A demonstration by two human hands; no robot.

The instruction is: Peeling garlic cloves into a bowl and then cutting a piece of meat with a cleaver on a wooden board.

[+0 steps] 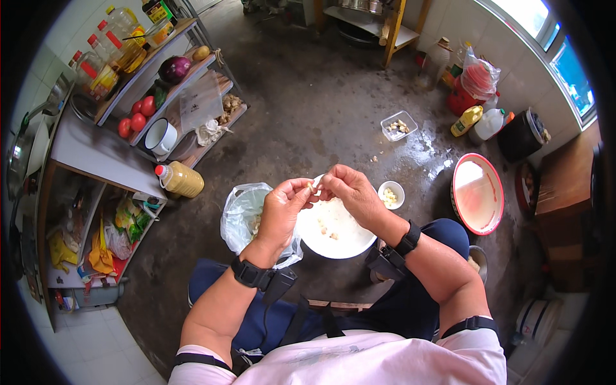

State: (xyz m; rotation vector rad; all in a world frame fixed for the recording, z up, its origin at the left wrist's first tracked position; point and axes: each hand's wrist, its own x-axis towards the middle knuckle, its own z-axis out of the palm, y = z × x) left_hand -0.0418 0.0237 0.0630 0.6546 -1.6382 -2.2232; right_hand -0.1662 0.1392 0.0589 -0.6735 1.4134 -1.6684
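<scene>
My left hand (283,208) and my right hand (354,192) meet above a white bowl (346,246). The left hand's fingertips pinch a small pale garlic clove (312,187). Right against it, the thumb and fingers of my right hand are closed on the same clove, partly hiding it. Several loose cloves (332,235) lie inside the white bowl. Just right of the bowl, a small white bowl (401,196) holds pale peeled cloves. To the left, below my left hand, spreads a clear plastic bag (235,224), its contents mostly covered by my hand and wrist.
A clear tray (385,132) with garlic pieces sits farther off beside wet floor (427,154). At right stands a red-rimmed basin (499,202). An oil bottle (183,179) stands by the left shelf (102,154), which carries vegetables and bottles. Jugs and a black bucket (521,138) line the right wall.
</scene>
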